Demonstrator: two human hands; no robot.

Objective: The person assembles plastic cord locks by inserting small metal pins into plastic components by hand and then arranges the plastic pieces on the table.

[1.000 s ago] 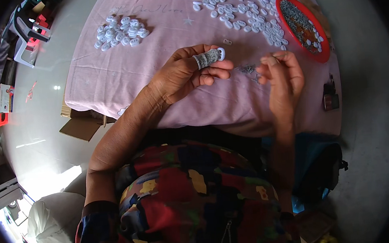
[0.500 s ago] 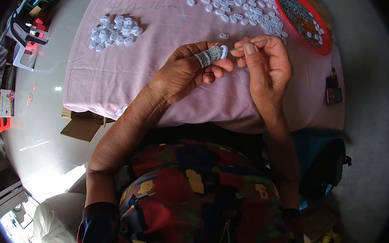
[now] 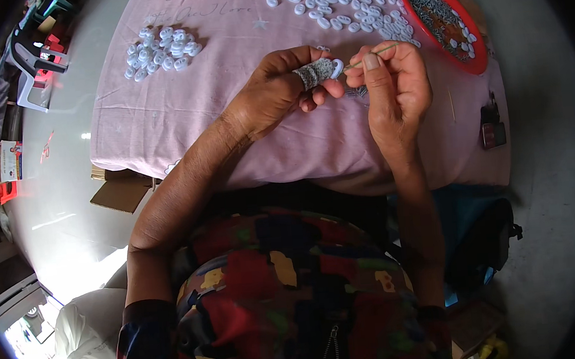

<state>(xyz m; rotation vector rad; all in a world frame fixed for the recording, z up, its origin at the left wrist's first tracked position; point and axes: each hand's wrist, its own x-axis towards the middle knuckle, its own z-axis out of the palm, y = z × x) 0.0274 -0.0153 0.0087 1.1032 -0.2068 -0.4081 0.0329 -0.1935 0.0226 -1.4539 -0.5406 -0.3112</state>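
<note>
My left hand (image 3: pixel 270 90) is closed, with a grey speckled cover (image 3: pixel 315 74) over a finger. At the tip of that cover it pinches a small white oval plastic piece (image 3: pixel 337 69). My right hand (image 3: pixel 395 93) grips a thin greenish rod (image 3: pixel 383 50) between thumb and fingers. The rod's near end reaches toward the white piece; whether it enters it I cannot tell. Below the fingertips, a few thin grey metal bits (image 3: pixel 356 92) show on the pink cloth (image 3: pixel 246 162).
A heap of white pieces (image 3: pixel 162 51) lies at the left, and many more (image 3: pixel 362 11) spread at the back. A red oval tray (image 3: pixel 477 63) at the right holds grey metal bits and some white pieces. Near the right edge lie a thin stick (image 3: pixel 452 104) and a small dark object (image 3: pixel 492 134).
Both hands keep their grips and stay close together. My left hand has moved slightly up and to the right. The grey metal bits between the hands have come into sight.
</note>
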